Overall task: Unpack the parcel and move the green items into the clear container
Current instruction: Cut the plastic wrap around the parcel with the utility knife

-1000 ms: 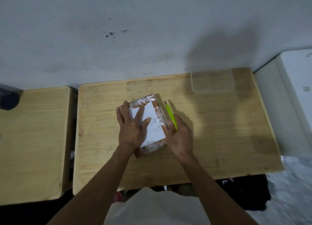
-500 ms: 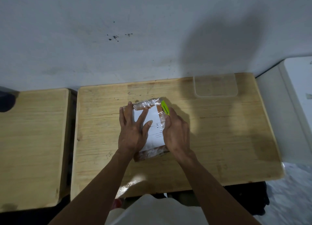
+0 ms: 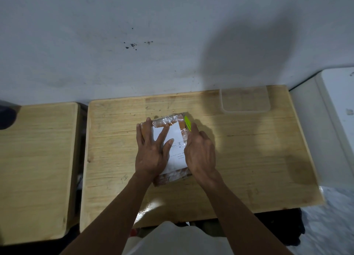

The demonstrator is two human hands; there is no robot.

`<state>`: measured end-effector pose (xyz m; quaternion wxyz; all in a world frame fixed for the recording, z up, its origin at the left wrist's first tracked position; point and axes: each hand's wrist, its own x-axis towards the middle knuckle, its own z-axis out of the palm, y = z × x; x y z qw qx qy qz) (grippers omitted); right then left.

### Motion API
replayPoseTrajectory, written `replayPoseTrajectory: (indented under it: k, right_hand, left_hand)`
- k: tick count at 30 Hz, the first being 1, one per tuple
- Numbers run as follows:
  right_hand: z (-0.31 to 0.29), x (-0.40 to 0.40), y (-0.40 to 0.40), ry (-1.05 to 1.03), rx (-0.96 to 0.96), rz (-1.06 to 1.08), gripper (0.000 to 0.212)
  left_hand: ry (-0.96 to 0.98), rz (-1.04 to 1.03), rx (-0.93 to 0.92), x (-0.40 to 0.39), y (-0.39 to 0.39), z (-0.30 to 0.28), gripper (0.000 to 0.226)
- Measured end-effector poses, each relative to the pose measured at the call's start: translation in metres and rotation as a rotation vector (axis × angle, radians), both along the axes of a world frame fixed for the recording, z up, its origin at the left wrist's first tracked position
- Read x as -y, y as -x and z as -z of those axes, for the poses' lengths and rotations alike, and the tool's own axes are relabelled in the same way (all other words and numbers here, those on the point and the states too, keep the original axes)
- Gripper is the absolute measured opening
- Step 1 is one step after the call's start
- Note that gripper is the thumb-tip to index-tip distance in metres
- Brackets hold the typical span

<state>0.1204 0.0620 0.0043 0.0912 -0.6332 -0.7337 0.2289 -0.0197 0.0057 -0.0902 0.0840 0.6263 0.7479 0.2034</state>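
A brown cardboard parcel (image 3: 179,154), wrapped in clear tape with a white label on top, lies in the middle of the wooden table (image 3: 249,159). My left hand (image 3: 153,149) presses flat on its top with fingers spread. My right hand (image 3: 200,151) grips a bright green cutter (image 3: 187,123), whose tip sits at the parcel's far right corner. The clear container (image 3: 245,101) stands empty at the table's far edge, right of the parcel.
A second wooden table (image 3: 36,168) stands to the left across a narrow gap. A white cabinet (image 3: 325,130) borders the right side. The grey wall (image 3: 153,44) runs just behind the tables. A dark object (image 3: 7,115) sits at the far left.
My right hand with the green cutter moved from beside the parcel onto its right edge, the tip now at the far right corner. The left hand stayed pressed on top.
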Motion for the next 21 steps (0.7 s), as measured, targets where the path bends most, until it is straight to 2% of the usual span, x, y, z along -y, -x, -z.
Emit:
replayPoseTrajectory:
  k: [3, 13, 21]
  right_hand:
    - [-0.003, -0.002, 0.001, 0.018, 0.049, -0.023, 0.057]
    - [-0.014, 0.011, -0.004, 0.079, 0.105, -0.026, 0.048]
    - [-0.023, 0.022, -0.015, 0.124, 0.118, -0.052, 0.053]
  left_hand:
    - [-0.037, 0.011, -0.014, -0.001, -0.002, -0.002, 0.051]
    - [-0.104, 0.023, -0.029, -0.001, -0.003, 0.001, 0.05]
    - [-0.103, 0.001, -0.006, -0.002, -0.004, -0.002, 0.049]
